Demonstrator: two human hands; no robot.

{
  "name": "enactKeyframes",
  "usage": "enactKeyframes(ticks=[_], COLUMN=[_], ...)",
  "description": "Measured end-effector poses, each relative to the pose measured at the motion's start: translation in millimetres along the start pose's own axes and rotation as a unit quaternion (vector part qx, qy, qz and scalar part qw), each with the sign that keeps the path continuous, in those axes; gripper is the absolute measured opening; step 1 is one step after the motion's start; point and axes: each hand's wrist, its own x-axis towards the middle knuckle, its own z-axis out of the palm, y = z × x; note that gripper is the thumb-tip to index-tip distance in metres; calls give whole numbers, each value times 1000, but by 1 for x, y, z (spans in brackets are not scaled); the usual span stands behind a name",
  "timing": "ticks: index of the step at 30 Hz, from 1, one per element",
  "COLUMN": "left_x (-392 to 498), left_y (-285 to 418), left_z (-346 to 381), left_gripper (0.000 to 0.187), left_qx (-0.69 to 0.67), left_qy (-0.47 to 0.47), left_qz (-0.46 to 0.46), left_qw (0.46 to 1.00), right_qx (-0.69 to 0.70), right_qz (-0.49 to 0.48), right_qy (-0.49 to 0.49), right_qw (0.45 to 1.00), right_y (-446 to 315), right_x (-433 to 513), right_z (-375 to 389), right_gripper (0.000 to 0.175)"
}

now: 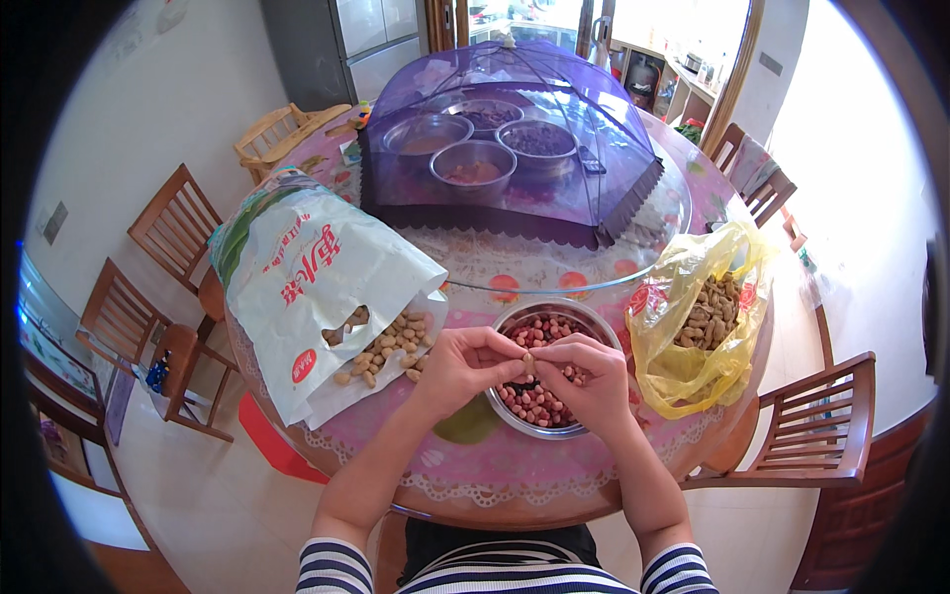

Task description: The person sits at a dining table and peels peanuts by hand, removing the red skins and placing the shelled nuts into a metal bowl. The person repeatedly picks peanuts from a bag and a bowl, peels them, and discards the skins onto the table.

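Note:
Between the fingertips of both hands is a peanut in its shell (528, 364), held over a steel bowl (614, 334). My left hand (467, 369) pinches it from one side and my right hand (590, 375) from the other. Reddish shelled peanuts (545, 410) fill the bowl beneath, partly hidden by my fingers. Left of the bowl lies a large white printed plastic bag (274, 327), its mouth spilling unshelled peanuts (386, 345). On the right, a yellow plastic bag (657, 382) stands open around what look like peanut shells (709, 315).
A purple mesh food cover (601, 197) shelters several metal bowls (473, 182) on a glass turntable (534, 288). Wooden chairs (813, 419) surround the round table (475, 512), which wears a pink patterned cloth. A red stool (278, 442) juts out below its left edge.

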Motion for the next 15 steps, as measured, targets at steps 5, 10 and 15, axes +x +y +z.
enactKeyframes(ticks=[5,10,15], left_x=[-1,-1,-1], left_y=[1,-7,-6], left_z=[1,-1,0], left_gripper=[12,11,8], left_qx=[17,44,113], left_qy=[10,8,7], left_qz=[-4,35,82], left_qw=[1000,998,990], right_qx=[0,22,3], right_qz=[-6,-1,24], right_qy=[-3,-11,-3], right_qw=[1000,1000,1000], right_y=[4,9,1], right_x=[-1,-1,-1], right_z=[0,1,4], right_gripper=[15,13,10])
